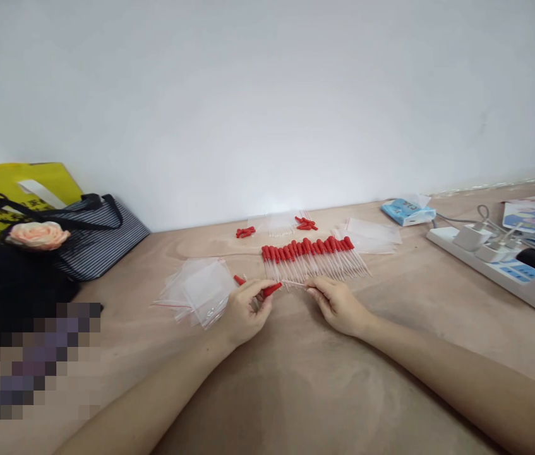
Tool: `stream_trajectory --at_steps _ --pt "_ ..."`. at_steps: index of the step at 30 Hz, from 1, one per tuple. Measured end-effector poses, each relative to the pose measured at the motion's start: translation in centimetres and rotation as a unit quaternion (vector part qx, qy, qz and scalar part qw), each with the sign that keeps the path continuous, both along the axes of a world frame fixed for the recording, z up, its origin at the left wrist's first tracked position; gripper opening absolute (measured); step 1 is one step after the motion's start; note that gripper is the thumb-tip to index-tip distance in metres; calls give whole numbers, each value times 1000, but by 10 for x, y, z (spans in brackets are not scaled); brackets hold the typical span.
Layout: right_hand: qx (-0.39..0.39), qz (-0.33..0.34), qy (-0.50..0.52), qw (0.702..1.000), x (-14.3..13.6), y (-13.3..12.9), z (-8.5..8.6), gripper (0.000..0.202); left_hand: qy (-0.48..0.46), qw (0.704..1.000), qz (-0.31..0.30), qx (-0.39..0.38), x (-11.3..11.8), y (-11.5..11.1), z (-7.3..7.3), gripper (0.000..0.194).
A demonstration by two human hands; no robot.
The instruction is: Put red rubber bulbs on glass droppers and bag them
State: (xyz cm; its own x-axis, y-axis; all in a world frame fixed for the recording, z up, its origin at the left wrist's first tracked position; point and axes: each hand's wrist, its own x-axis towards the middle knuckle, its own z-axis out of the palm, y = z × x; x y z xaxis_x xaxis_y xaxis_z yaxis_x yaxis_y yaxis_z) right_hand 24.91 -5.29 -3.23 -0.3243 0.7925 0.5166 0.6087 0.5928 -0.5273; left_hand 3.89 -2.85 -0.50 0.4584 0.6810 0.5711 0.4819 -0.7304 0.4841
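Observation:
Between its fingers and thumb, my left hand [248,309] holds a red rubber bulb [273,289], its narrow end toward the right. My right hand [336,304] pinches a thin clear tube [294,284] whose far end points at the bulb; a small gap seems to separate them. Just beyond both hands lies a row of several clear droppers with red bulbs [307,248], side by side. Another red piece [239,279] lies just beyond my left hand. Clear zip bags [208,284] are spread out left of my left hand.
Small red bulbs [245,232] and more red bulbs [306,224] lie near the wall. More clear bags [374,236] sit behind the row's right end. At right are a blue tissue pack [408,212] and a power strip [478,258]; at left, a striped bag [99,237] and a fabric flower [38,236].

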Motion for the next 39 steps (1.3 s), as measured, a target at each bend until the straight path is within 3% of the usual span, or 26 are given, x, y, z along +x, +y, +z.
stream_trajectory --at_steps 5,11,16,24,31,39 --pt "8 3 -9 1000 -1 -1 -2 17 -33 999 0 -28 1 1 -4 21" --pt "1 22 -23 1000 -4 -2 3 23 -104 984 -9 -141 2 6 -12 21" --pt "-8 22 -11 1000 -7 -6 7 27 -122 980 -6 -157 3 11 -14 17" --pt "12 16 -20 1000 -8 -7 4 30 -79 994 -2 -70 4 7 -9 13" --pt "92 7 -141 986 -3 -6 1 31 -57 998 -31 -9 3 3 -9 12" --pt "154 24 -271 950 10 1 10 34 54 995 -55 61 0 -2 -8 15"
